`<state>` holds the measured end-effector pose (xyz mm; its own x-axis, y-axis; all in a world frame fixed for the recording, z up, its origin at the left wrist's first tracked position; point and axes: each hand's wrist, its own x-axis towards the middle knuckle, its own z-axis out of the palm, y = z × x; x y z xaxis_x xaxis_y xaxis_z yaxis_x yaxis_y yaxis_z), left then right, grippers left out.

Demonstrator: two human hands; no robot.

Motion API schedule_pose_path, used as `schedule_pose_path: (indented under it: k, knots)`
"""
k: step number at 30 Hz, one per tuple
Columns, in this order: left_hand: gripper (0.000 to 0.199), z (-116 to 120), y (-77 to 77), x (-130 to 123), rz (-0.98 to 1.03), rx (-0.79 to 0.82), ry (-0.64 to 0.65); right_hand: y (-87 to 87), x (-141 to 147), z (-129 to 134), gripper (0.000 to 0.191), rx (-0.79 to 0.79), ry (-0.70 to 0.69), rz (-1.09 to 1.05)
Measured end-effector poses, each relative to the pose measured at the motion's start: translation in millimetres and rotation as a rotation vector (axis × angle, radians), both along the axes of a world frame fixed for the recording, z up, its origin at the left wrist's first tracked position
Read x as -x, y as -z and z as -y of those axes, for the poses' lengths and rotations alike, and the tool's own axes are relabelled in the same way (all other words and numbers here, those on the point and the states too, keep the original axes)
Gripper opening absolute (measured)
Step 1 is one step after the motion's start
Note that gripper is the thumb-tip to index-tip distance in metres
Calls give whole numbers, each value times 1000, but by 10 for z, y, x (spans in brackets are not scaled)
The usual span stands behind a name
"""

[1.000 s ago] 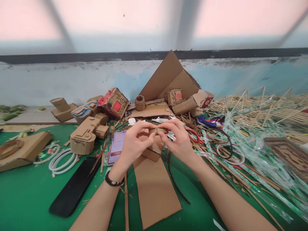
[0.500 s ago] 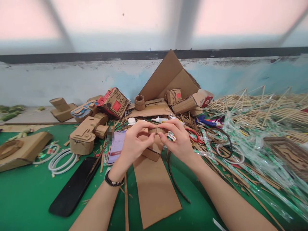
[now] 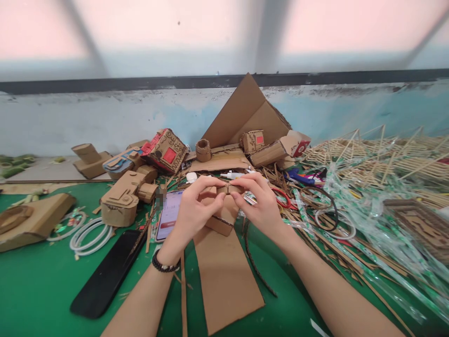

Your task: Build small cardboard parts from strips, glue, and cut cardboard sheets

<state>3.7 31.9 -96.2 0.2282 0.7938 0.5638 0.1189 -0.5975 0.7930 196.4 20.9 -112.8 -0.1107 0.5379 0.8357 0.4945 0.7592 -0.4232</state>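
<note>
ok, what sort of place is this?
Likely a craft or model-making workspace: a camera-shaped cardboard model, a flat cardboard sheet and lattices of thin sticks share the green tabletop.

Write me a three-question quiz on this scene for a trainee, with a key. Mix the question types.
1. Multiple choice: Which wrist wears the bracelet?
A) right
B) left
C) both

2. True or false: The right hand lies flat on the table.

3. Fill in the missing word: The cardboard sheet nearest the person lies on a table that is ____ in colour.

Key:
1. B
2. False; it is raised, pinching a small cardboard piece between thumb and finger.
3. green
</note>
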Motion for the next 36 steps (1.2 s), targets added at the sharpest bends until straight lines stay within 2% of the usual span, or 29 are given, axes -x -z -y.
schedule_pose_path:
  k: [31, 36]
  knots:
    - [17, -7, 2, 5, -12, -38, -2, 12, -5, -7, 18, -25, -7, 20]
    - [17, -13, 4, 10, -24, -89, -8, 3, -3, -7, 19, -39, -19, 33]
